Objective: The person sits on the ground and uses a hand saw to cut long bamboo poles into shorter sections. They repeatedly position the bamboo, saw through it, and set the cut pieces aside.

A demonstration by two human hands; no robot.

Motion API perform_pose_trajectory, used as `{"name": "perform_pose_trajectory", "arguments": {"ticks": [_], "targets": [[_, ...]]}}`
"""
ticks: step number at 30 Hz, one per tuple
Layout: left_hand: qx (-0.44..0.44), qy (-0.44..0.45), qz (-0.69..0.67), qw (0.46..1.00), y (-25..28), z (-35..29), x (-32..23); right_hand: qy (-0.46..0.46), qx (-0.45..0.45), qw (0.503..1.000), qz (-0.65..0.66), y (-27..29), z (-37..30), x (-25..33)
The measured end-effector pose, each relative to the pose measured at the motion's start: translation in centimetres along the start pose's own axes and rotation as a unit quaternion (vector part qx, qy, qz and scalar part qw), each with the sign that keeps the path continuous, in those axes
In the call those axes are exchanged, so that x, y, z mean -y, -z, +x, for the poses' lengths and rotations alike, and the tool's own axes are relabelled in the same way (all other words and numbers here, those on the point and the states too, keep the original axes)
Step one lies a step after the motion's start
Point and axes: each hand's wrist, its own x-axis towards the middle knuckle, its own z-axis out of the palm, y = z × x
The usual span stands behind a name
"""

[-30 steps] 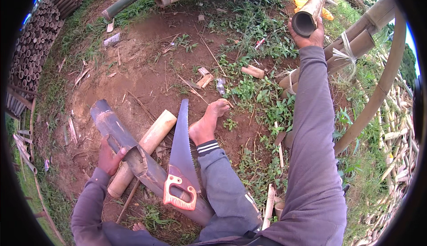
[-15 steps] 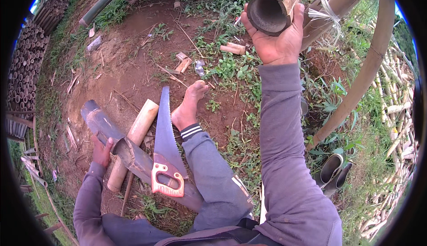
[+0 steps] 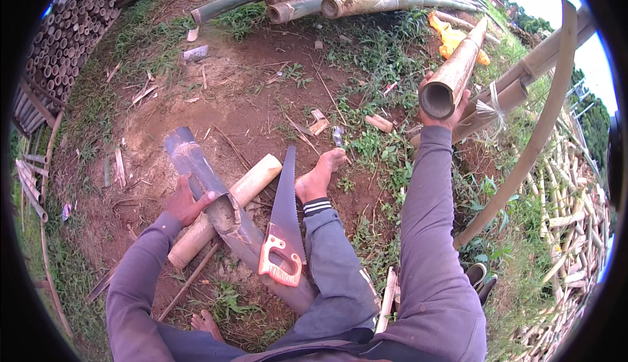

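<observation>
My right hand (image 3: pixel 446 114), arm stretched forward, grips the near end of a bamboo tube (image 3: pixel 451 77) from below; its hollow round mouth faces me. On the left, my left hand (image 3: pixel 187 201) holds a thick dark bamboo pole (image 3: pixel 252 241) beside a notch cut in it, thumb along the top. That pole slants from the upper left down to my leg. It crosses over a paler bamboo piece (image 3: pixel 193 243) on the ground. A handsaw (image 3: pixel 285 215) with an orange-and-white handle rests over the dark pole, blade pointing away; neither hand touches it.
Long bamboo poles (image 3: pixel 392 2) lie at the back, near a yellow plastic bag (image 3: pixel 450 38). A curved bamboo strip (image 3: pixel 523 159) and tied poles (image 3: pixel 517 93) stand at right. Offcuts (image 3: pixel 379 123) litter the soil. Stacked bamboo (image 3: pixel 72 44) fills the far left; my bare foot (image 3: pixel 320 173) is beside the saw.
My view has tilted up and shifted, showing more poles at the back. My right hand has moved farther out with the bamboo tube. My left hand stays on the dark pole.
</observation>
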Motion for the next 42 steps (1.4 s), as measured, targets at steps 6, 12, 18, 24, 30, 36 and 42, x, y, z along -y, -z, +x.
{"name": "perform_pose_trajectory", "arguments": {"ticks": [6,12,18,24,30,36,42], "targets": [[0.029,0.024,0.020,0.999,-0.7,-0.2,-1.9,0.051,-0.078,0.994,-0.061,-3.6,-5.4,1.6],[-0.036,-0.014,-0.023,0.999,2.2,-0.8,-1.8,0.029,-0.053,0.998,0.007,-10.1,-13.4,-10.2],[0.022,-0.349,-0.232,0.908,10.4,-12.9,-16.4,-0.020,-0.087,0.996,0.019,-19.2,-27.0,-23.3],[0.061,-0.360,-0.098,0.926,21.0,-24.7,-18.1,-0.145,-0.123,0.982,0.002,-27.6,-39.1,-35.9],[0.036,-0.225,0.104,0.968,20.0,-24.8,-12.2,-0.431,0.002,0.886,-0.169,-25.5,-39.2,-40.7],[-0.036,-0.166,0.142,0.975,19.6,-19.5,-8.8,-0.309,0.063,0.803,-0.505,-15.5,-35.4,-34.3],[-0.162,-0.117,0.314,0.928,18.6,-18.2,-13.0,-0.192,-0.183,0.820,-0.507,-9.9,-25.5,-25.4]]}}
